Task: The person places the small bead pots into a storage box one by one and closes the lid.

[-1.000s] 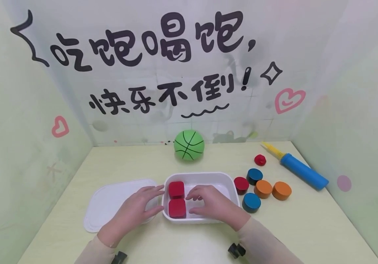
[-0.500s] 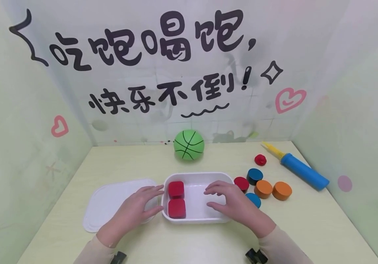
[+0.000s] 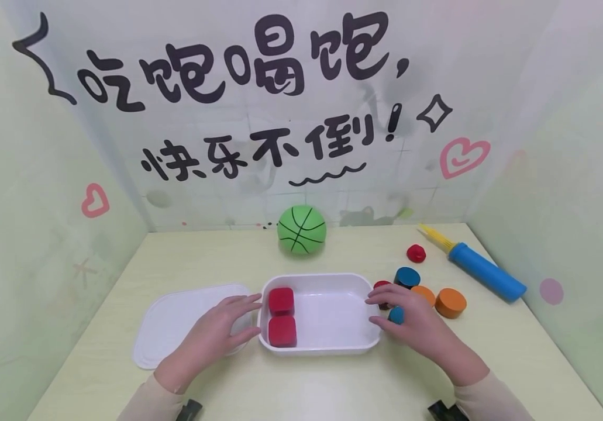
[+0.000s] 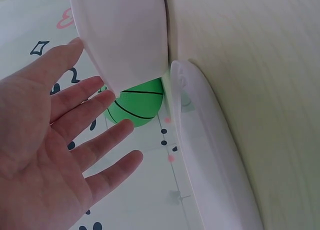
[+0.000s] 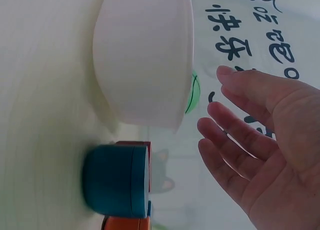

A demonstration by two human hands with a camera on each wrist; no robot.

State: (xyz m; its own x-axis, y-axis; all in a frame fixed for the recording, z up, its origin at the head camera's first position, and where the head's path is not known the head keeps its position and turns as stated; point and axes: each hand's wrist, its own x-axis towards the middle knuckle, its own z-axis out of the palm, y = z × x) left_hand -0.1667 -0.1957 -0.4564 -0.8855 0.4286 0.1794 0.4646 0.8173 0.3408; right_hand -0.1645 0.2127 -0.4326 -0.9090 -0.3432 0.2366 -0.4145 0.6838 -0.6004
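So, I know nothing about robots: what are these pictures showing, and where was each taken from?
No machine here, just a person's bare left hand and right hand. The wide view comes from a camera worn on the head; the two close-ups come from wrist cameras, so things look turned sideways.

On the table stands a white box with two red blocks at its left end. A flat, lid-like white piece lies to its left. To the right are round red, blue and orange pieces, a small red object and what looks like a blue pump. A green ball sits behind the box.

Neither hand holds anything; the fingers are spread at opposite ends of the box.
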